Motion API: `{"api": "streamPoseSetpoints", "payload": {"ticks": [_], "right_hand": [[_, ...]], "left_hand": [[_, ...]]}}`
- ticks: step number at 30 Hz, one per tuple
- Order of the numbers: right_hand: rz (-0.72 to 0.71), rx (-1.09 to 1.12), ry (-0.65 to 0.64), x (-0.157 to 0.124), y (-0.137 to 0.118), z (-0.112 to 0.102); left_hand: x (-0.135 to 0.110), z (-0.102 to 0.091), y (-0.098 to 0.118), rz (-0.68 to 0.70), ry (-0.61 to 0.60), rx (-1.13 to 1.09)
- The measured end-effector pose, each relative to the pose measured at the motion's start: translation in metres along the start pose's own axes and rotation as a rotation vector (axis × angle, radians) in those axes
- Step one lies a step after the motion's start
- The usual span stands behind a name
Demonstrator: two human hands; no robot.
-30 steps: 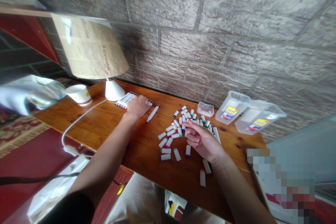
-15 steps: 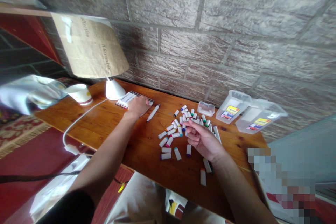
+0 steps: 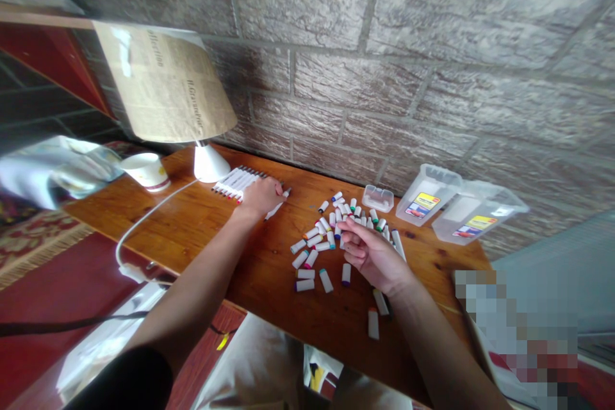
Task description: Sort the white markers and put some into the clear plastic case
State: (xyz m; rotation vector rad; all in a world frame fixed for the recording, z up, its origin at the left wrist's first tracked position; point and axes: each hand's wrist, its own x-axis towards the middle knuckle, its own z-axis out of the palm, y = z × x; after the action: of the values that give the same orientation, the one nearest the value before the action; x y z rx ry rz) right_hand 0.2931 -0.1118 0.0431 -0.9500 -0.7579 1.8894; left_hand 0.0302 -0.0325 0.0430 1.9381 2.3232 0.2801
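My left hand (image 3: 263, 196) rests at the right end of a row of white markers (image 3: 235, 182) lying side by side. Its fingertips are closed over a loose white marker (image 3: 273, 211) beside the row; the grip is partly hidden by the hand. Above a scattered pile of short white marker caps with coloured ends (image 3: 321, 224), my right hand (image 3: 368, 253) hovers with its fingers curled in. Whatever those fingers hold, if anything, is hard to make out against the white pieces behind. Several caps (image 3: 373, 323) lie nearer the table's front edge.
A lamp (image 3: 209, 163) and a paper cup (image 3: 148, 173) stand at the left of the wooden table (image 3: 192, 230). Two clear plastic bins (image 3: 427, 195) and a small clear case (image 3: 378, 198) stand at the back right, near the brick wall.
My left hand has moved right from the marker row to the loose marker, which has shifted slightly left. My right hand has hardly moved.
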Motion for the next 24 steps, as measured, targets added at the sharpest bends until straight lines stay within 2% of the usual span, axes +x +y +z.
{"api": "streamPoseSetpoints", "payload": {"ticks": [6,10,14,16,21,24], "right_hand": [[-0.026,-0.044,0.019,0.001,-0.002,-0.001],[-0.135,-0.132,0.07,0.004,-0.004,-0.007],[-0.253,-0.244,0.178,0.006,-0.01,-0.018],[-0.337,-0.392,0.235,0.006,-0.014,-0.024],[-0.647,-1.042,0.47,0.003,-0.029,-0.042],[-0.654,-1.293,0.577,0.002,-0.038,-0.055]], "left_hand": [[-0.002,-0.003,0.0,-0.046,0.031,0.017],[-0.002,-0.005,0.0,-0.064,0.044,0.029],[0.0,-0.001,-0.003,-0.053,0.064,0.009],[0.002,0.001,-0.005,-0.037,0.096,-0.021],[0.013,0.002,-0.019,0.01,0.219,-0.191],[0.02,-0.002,-0.03,0.027,0.369,-0.305]]}}
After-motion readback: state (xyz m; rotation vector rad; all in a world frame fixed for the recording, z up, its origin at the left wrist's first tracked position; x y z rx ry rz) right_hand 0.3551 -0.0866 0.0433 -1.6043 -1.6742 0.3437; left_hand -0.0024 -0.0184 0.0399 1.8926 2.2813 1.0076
